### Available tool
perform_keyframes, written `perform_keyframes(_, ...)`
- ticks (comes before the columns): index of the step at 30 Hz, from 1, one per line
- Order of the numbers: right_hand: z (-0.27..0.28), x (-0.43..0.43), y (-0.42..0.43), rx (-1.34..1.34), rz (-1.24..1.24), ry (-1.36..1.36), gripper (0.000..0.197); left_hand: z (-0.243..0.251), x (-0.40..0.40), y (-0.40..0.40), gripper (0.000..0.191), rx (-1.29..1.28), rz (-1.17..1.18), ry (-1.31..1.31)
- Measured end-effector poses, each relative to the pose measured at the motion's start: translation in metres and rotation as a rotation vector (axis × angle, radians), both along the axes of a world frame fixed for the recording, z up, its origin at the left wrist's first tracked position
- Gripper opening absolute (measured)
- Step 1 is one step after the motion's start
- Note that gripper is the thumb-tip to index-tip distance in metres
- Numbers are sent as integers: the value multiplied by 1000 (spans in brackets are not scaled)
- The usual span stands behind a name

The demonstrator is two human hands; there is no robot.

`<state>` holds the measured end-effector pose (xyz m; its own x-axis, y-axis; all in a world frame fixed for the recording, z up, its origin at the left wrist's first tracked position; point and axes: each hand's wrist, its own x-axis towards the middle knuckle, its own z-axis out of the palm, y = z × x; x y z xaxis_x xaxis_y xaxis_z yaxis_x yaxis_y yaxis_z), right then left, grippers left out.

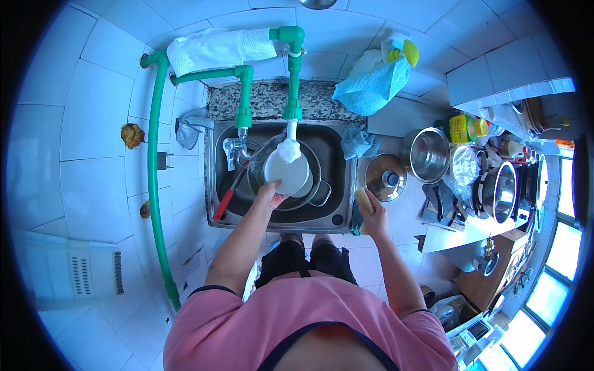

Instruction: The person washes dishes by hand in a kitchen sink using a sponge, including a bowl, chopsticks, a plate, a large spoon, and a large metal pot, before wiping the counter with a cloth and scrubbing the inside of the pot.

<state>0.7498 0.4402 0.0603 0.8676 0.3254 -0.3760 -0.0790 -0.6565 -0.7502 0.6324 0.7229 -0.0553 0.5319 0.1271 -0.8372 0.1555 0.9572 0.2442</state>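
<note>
My left hand (270, 194) grips the near rim of a white dish (283, 175), either a plate or a shallow bowl. Another white dish (305, 185) shows partly beneath it. Both are over a metal pot (317, 162) with a loop handle, standing in the stainless steel sink (338, 195). Right above the dish is the spout (291, 130) of a green pipe, with a whitish mass, water or foam, at its end. At the sink's right edge my right hand (377, 217) holds a pale yellow sponge (364, 200).
A red-handled tool (223, 204) leans in the sink below a chrome tap (230, 153). Grey-blue cloth (357, 141) lies over the right rim. Beyond it are a glass lid (385, 178) and a steel pot (429, 155). Along the left wall runs a green pipe (153, 162).
</note>
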Motion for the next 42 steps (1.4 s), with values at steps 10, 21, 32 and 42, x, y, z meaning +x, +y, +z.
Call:
perform_keyframes(10, 4, -31, -1, 26, -53, 83, 49, -41, 69, -11, 38, -954, 552, -647)
perform_keyframes(21, 3, -37, 5, 50, 86, 84, 50, -26, 35, -60, 59, -990, 192, -934)
perform_keyframes(32, -55, -27, 119, -185, 544, -46, 55, -11, 15, 4, 44, -818, 305, -801)
perform_keyframes(42, -151, -51, 227, -505, 788, 104, 64, 23, 61, 112, 29, 309, 167, -313)
